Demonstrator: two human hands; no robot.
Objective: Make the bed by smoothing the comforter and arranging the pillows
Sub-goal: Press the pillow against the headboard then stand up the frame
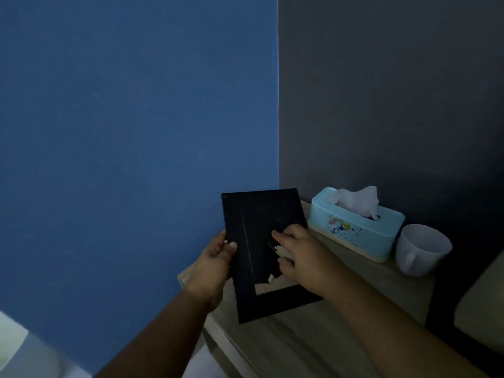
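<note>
Blue and grey walls [136, 105] meet behind a wood bench [341, 336] with tissue box [354, 236] and mug [422, 249]. Left hand [215, 266] grips a black frame [253, 227] by its edge, right hand [302, 255] pinches at its back. Comforter and pillows out of view, maybe a pale padded edge [480, 309] far right; no bed work shown, likely all left.

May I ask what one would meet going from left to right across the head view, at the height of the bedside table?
left hand → black picture frame → right hand → blue tissue box → white cup
</note>
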